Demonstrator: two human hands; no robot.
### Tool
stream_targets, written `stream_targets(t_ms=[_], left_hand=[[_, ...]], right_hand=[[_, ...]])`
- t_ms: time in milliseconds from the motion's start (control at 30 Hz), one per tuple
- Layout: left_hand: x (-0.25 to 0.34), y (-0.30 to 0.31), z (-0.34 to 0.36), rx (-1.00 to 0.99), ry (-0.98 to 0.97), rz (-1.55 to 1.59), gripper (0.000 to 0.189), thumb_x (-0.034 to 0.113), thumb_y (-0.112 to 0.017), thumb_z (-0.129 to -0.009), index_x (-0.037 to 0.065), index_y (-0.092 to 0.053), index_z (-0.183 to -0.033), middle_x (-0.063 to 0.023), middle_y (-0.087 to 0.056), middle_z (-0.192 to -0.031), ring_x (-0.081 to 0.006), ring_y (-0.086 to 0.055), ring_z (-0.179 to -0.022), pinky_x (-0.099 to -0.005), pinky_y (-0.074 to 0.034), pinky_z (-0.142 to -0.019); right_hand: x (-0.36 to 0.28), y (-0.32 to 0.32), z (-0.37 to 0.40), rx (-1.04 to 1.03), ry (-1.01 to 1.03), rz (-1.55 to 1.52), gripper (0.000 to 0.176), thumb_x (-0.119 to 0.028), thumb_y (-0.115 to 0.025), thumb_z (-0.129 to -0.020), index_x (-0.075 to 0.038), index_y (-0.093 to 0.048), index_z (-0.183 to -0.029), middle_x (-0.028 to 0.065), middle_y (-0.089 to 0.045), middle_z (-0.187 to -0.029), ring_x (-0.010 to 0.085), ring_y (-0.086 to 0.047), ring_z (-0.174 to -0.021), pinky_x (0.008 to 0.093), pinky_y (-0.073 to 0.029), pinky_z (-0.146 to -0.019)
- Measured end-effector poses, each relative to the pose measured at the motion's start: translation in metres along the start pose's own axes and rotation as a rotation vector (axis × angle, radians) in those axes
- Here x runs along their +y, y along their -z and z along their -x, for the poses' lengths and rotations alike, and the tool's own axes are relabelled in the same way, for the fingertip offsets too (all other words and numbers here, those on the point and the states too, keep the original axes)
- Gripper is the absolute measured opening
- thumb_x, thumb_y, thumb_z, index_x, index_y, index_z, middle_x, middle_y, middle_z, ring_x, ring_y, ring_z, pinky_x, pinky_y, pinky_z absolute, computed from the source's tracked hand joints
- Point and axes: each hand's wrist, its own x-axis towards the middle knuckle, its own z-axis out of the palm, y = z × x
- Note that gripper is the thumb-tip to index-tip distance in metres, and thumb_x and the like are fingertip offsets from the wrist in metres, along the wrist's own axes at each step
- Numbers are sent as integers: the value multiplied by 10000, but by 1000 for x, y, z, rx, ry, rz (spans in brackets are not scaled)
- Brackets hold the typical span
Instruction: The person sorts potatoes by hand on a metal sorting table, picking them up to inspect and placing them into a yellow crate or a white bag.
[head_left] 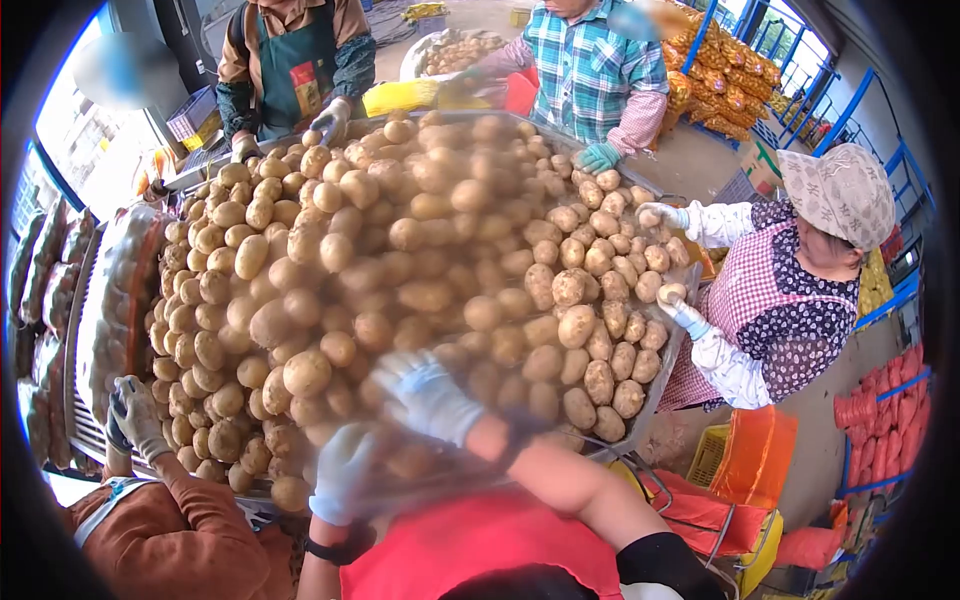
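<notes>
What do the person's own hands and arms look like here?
The left hand and right hand wear pale whitish-blue gloves with light blue cuffs. A dark wristband circles the left wrist, and a blurred dark band crosses the right forearm. A black sleeve shows on the right upper arm. Blur hides any glove markings.

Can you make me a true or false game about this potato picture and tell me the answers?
1. The potatoes lie in a big heap. True.
2. The camera wearer's right hand is bare. False: it wears a glove.
3. The camera wearer's left hand wears a glove. True.
4. The co-worker in the plaid shirt wears a red glove. False: the glove that shows clearly is teal.
5. The co-worker in the checked apron wears a cap. True.
</notes>
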Motion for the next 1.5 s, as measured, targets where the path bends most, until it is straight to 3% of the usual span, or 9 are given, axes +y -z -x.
stream_targets(t_ms=[233,367,467,600,800,1033,1300,1400,1500], left_hand=[[0,-18,7,72,250,255,184,105,-688,-911,-5,-689,-1058,-171,-690,-1032,-320,-667,-931,-389,-548,-796],[-3,-24,1,-84,287,242,201,98,-679,-923,-9,-677,-1093,-174,-682,-1043,-327,-659,-942,-379,-541,-833],[-13,-30,-5,-147,-246,-120,230,152,-659,-981,-11,-678,-1142,-73,-685,-943,-160,-637,-851,-291,-528,-760],[10,-21,-12,-86,-103,-77,269,185,-687,-972,0,-681,-1167,-108,-707,-937,-180,-664,-852,-312,-533,-767],[24,38,-53,683,-207,-601,219,69,-731,-777,78,-674,-988,-136,-677,-1011,-367,-638,-931,-478,-515,-843],[24,27,-139,101,94,-1040,630,375,-815,-719,106,-618,-1253,-102,-674,-1042,-313,-625,-976,-461,-459,-882],[48,-52,-108,-57,-446,-560,303,253,-728,-787,108,-643,-1039,-125,-685,-1066,-318,-661,-973,-455,-512,-828],[44,-9,-167,194,-334,-895,266,220,-683,-807,94,-639,-1036,-105,-642,-1052,-307,-601,-1059,-451,-454,-939],[-43,21,-218,-90,-56,-1266,259,148,-575,-889,131,-668,-1131,-92,-674,-1147,-274,-597,-1146,-455,-422,-995]], right_hand=[[51,-50,52,192,51,359,409,-177,-529,-920,-90,-626,-1308,116,-562,-1440,283,-474,-1375,492,-312,-1171],[92,-20,106,287,-215,391,294,-198,-624,-866,-159,-692,-1149,95,-581,-1323,312,-503,-1247,581,-321,-1113],[143,17,130,338,-488,479,287,-319,-687,-838,-184,-722,-1088,73,-560,-1331,333,-493,-1263,582,-331,-1082],[202,56,167,431,-835,573,295,-322,-665,-893,-152,-707,-1131,119,-591,-1322,366,-518,-1254,539,-366,-1082],[140,50,215,615,-780,109,242,-164,-666,-913,-45,-677,-1124,159,-636,-1246,380,-559,-1207,473,-450,-1026],[49,33,158,544,-621,-289,162,-78,-674,-893,1,-693,-1033,196,-682,-1118,369,-633,-1051,442,-496,-978],[27,8,140,436,-634,-1392,471,-282,-545,-1062,-16,-481,-1446,67,-637,-1250,198,-615,-1120,347,-472,-1041],[36,4,148,401,-839,-1823,488,-320,-569,-1049,-54,-490,-1450,35,-636,-1160,150,-626,-1035,303,-539,-847],[42,19,164,329,-969,-1907,489,-331,-610,-1022,-86,-505,-1433,38,-630,-1141,145,-633,-943,255,-531,-611]])
